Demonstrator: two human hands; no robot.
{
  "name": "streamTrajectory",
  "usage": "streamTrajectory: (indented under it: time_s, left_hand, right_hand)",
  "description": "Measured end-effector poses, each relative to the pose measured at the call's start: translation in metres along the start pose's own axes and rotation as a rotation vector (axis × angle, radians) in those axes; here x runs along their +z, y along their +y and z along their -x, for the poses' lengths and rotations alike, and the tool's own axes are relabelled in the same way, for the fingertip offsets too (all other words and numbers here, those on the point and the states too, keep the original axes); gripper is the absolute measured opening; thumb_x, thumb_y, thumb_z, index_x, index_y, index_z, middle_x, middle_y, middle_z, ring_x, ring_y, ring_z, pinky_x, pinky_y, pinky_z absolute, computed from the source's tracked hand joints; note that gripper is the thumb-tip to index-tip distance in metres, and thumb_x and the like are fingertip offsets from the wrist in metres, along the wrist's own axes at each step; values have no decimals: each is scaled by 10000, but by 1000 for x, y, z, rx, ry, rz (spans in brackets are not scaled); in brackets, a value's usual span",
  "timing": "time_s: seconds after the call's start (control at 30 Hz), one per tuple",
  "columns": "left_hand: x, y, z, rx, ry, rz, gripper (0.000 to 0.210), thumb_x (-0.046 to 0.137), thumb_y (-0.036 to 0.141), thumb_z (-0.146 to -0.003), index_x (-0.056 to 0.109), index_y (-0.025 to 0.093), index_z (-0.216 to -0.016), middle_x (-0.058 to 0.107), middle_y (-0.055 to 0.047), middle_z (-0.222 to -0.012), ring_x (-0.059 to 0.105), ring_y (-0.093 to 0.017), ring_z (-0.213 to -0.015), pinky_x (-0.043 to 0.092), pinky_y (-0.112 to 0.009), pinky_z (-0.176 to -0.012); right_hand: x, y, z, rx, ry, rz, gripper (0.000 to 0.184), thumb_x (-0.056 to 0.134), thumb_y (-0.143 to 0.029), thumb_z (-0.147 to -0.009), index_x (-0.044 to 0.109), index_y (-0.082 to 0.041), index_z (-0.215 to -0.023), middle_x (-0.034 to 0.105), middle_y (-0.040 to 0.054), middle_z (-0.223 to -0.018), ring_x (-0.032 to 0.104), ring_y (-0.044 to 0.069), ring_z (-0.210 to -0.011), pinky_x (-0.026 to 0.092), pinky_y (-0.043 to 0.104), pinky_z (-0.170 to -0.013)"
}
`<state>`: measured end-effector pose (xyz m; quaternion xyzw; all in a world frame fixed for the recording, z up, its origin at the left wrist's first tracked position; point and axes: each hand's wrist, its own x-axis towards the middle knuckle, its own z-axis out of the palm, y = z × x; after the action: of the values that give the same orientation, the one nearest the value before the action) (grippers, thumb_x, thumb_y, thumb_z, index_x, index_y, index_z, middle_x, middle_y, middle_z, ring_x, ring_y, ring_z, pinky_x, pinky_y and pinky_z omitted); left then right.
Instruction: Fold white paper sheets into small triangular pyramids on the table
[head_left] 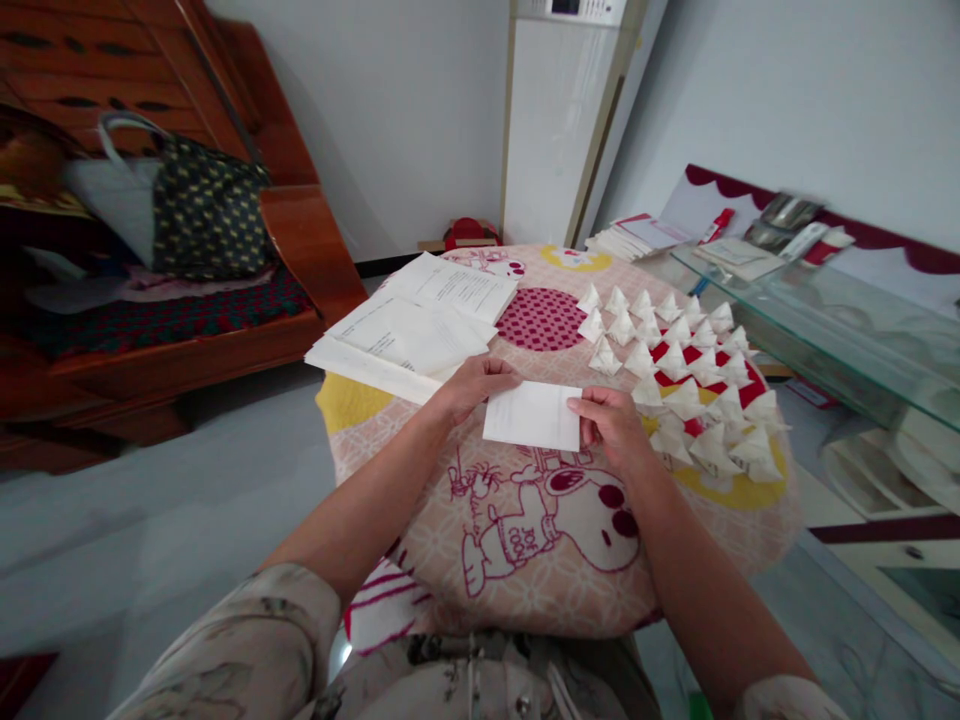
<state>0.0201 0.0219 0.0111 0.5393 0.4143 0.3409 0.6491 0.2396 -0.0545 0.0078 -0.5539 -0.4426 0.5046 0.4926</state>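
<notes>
A small white sheet of paper, roughly rectangular and perhaps folded, is held level just above the patterned tablecloth. My left hand pinches its upper left corner between thumb and fingers. At its right edge, my right hand grips it with the thumb on top. Beyond my left hand lies a spread stack of printed papers. Several folded paper pieces with pointed tips stand in rows to the right of my right hand.
A glass-topped cabinet borders the table on the right, with papers, a paper cup and a red marker-like item on it. A wooden bench with a dark patterned bag stands left. Behind rises a tall white appliance.
</notes>
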Motion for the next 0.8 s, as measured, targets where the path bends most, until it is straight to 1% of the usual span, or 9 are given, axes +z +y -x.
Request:
streamTrajectory:
  time_s: [0.13,0.2,0.27,0.33,0.43,0.53,0.6,0.7,0.8]
  left_hand:
    - [-1,-1,-1,-15,-74,57,313,796,263,-645,706,95,-893,733,-76,-824,658,-144,-690,507,-253,-627]
    - [-1,-2,-2,4,-110,38,321,798,254,-632,711,91,-895,738,-78,-830,665,-152,-713,512,-257,-644]
    - [-1,-1,-1,85,-93,0,309,786,279,-657,707,96,-894,734,-67,-816,655,-149,-708,507,-257,-647]
    - [0,5,5,244,-15,-85,273,752,328,-723,698,110,-879,726,-54,-813,642,-145,-708,506,-264,-657]
    - [1,18,19,574,63,-437,210,680,344,-828,700,135,-827,721,-65,-836,643,-156,-777,509,-283,-725]
    - [6,24,35,843,-69,-868,179,552,239,-912,717,172,-926,725,-87,-995,651,-181,-928,504,-326,-836]
    - [13,18,42,898,-173,-1127,191,509,180,-920,695,165,-880,710,-88,-961,644,-186,-897,500,-316,-791]
    - [27,-2,49,878,-293,-1400,150,526,157,-912,647,151,-823,669,-79,-858,619,-185,-796,488,-301,-707]
    - [41,-21,56,824,-317,-1504,132,527,155,-927,630,153,-844,649,-71,-849,601,-171,-752,478,-286,-665]
  right_hand:
    - [-4,3,-2,-21,76,-54,301,792,-397,-626,587,-183,-572,478,-58,-340,355,64,-275,204,194,-315]
    - [-4,4,-3,-25,104,-77,293,786,-405,-629,597,-186,-584,502,-51,-354,376,75,-280,240,204,-312]
    - [-3,4,-3,-47,122,-89,277,784,-403,-632,609,-189,-606,572,-28,-419,493,109,-343,361,220,-354]
    - [-1,4,-4,-95,130,-92,236,783,-376,-634,637,-191,-652,666,1,-548,639,156,-500,517,267,-500]
    - [0,7,-6,-185,139,-68,183,760,-309,-646,704,-193,-775,760,36,-789,725,195,-749,585,355,-770]
    - [-5,12,-12,-232,159,-3,259,694,-252,-668,748,-200,-915,778,62,-956,725,217,-907,563,390,-877]
    - [-11,16,-16,-241,210,50,298,643,-222,-669,762,-197,-941,780,67,-959,723,227,-921,558,402,-888]
    - [-19,19,-19,-302,265,182,275,597,-199,-680,780,-193,-885,785,62,-913,723,229,-871,559,400,-866]
    - [-21,18,-14,-393,191,397,260,567,-184,-730,793,-203,-859,788,53,-889,721,230,-859,553,379,-835]
